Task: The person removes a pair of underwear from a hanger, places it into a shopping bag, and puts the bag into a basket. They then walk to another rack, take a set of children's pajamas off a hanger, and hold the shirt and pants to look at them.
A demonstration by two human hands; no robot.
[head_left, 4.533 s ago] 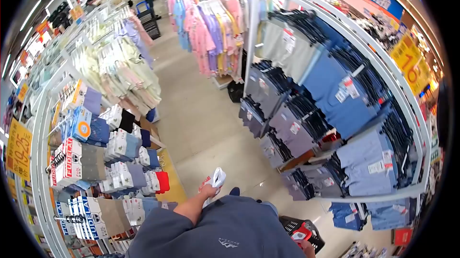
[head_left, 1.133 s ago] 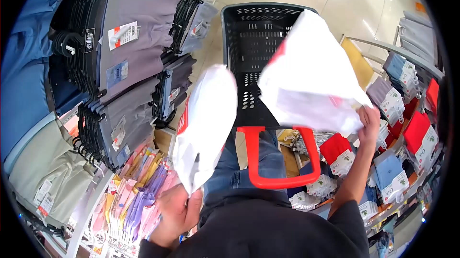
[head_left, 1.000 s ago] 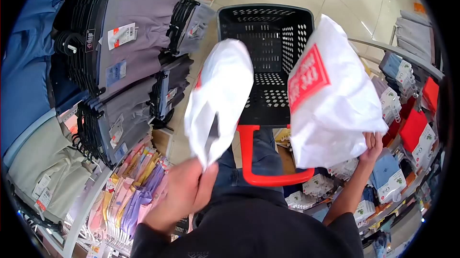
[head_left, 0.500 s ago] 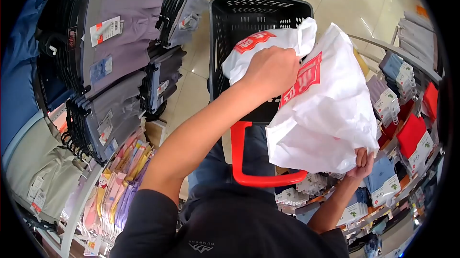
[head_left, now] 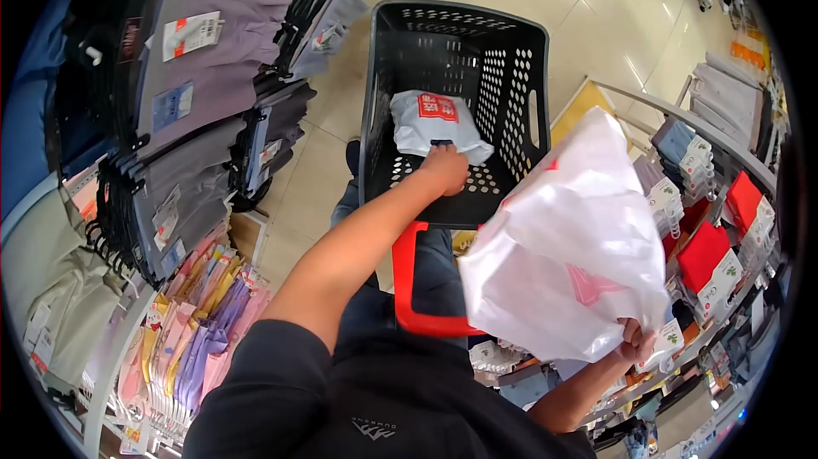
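Observation:
Inside the black shopping basket (head_left: 456, 12), a small white plastic bag (head_left: 422, 134) with a red printed label lies on the perforated bottom. My left hand (head_left: 446, 171) reaches down into the basket, its fingers curled at the bag's near edge; the fingertips are partly hidden. A small dark patch shows right by the fingers. To the right of the basket hangs a large white plastic bag (head_left: 567, 246), looking puffed out, with faint red print. My right hand (head_left: 635, 342) pinches its lower right corner. The basket's red handle (head_left: 405, 284) lies toward my body.
Folded trousers (head_left: 226, 16) hang on black hangers along the left rack. Below them are pink, yellow and purple garments (head_left: 192, 344). Tagged clothes, some red (head_left: 703, 259), line a metal-railed shelf on the right. Tiled floor (head_left: 588, 33) extends beyond the basket.
My left hand has lowered the small bag from above the basket onto its bottom. The large bag has turned, its red label now mostly out of sight, and shifted slightly down with my right hand.

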